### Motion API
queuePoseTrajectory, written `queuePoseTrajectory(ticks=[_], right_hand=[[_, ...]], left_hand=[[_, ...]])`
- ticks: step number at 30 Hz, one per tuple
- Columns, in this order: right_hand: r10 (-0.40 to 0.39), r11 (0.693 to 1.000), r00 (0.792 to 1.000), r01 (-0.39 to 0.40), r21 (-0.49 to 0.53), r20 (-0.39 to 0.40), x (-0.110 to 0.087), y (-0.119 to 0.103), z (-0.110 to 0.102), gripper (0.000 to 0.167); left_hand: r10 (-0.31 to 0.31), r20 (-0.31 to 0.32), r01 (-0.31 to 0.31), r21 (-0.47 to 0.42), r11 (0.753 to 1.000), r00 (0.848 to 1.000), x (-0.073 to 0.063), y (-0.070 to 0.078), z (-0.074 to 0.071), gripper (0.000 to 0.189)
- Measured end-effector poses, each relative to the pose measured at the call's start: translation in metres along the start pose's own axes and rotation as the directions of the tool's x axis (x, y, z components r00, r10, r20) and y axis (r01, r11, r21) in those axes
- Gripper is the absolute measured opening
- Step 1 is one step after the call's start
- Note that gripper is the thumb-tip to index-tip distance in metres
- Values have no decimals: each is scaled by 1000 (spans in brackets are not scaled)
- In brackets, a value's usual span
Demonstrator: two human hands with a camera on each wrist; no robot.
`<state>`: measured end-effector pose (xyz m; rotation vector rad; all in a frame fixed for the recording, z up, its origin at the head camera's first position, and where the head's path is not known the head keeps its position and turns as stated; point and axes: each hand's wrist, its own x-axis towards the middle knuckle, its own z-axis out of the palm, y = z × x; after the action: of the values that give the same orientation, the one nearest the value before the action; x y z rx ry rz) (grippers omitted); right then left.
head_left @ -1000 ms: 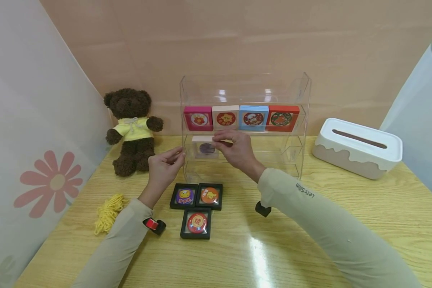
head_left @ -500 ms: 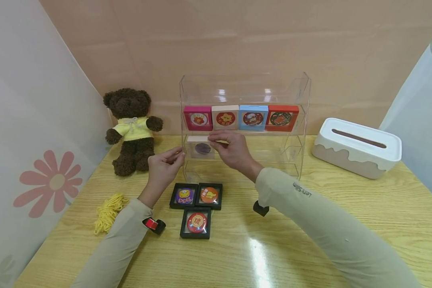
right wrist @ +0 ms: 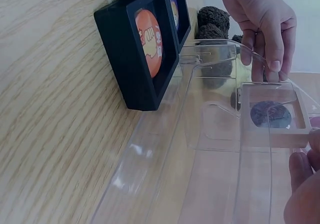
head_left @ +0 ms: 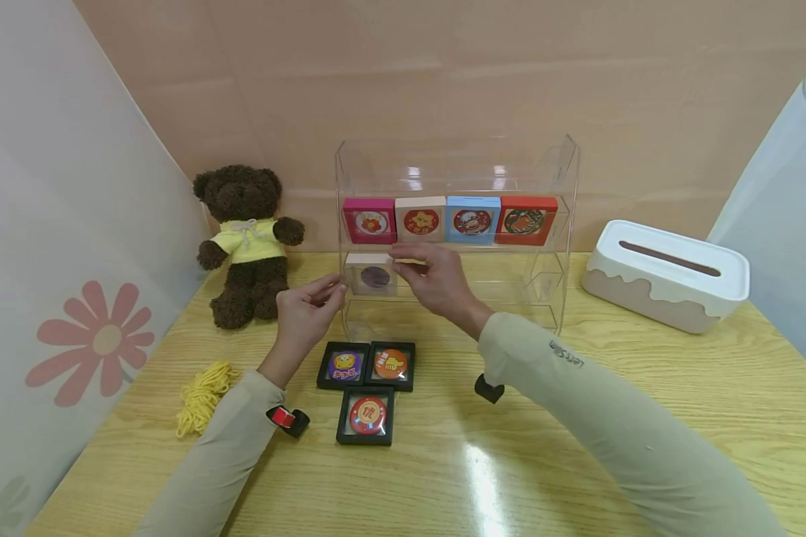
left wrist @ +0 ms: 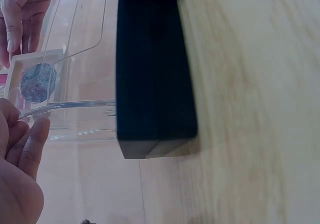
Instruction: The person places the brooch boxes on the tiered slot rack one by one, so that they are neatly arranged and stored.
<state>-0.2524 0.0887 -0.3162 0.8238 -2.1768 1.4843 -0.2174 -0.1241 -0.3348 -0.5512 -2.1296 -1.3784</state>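
A clear acrylic tiered rack (head_left: 457, 292) stands upright on the table. On its middle tier, at the left end, sits a cream square display frame (head_left: 357, 280) with a dark round piece inside. My right hand (head_left: 436, 280) pinches the frame's right edge between thumb and fingers. With its thumb and fingers my left hand (head_left: 309, 309) grips the rack's left side edge, as the left wrist view also shows. Along the tier above stand a magenta frame (head_left: 369, 237), a cream frame with a star badge (head_left: 422, 221), a light blue frame (head_left: 473, 221) and a red frame (head_left: 529, 221).
Flat in front of the rack lie black frames with a purple badge (head_left: 345, 365), an orange thumbs-up badge (head_left: 391, 364) and a red badge (head_left: 367, 415). A brown teddy bear (head_left: 248, 246) and yellow yarn (head_left: 204, 395) are left; a tissue box (head_left: 668, 276) stands right.
My right hand has slid the cream frame with the dark piece a little to the left, up to the rack's left side. The left hand has stayed in place.
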Motion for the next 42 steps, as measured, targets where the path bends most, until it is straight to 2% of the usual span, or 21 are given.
queuePoseTrajectory(ticks=[6,18,31,42], right_hand=[[-33,999,999,33,4,-35,-5,-2,-6,17],[-42,999,999,42,2,25,-33,-11,-13,16],[64,997,988,-59,-40,139,-75,-14,-12,19],[156,988,962,-149,-46,223,-99,-9,-8,26]], left_hand=[[-1,5,1,-7,1000,1000,0,1,0,19],[24,-7,-24,30,999,1000,-1,-1,0,19],[40,-11,-39,32,999,999,-1,-1,0,18],[33,-10,-32,25,999,999,0,-2,0,19]])
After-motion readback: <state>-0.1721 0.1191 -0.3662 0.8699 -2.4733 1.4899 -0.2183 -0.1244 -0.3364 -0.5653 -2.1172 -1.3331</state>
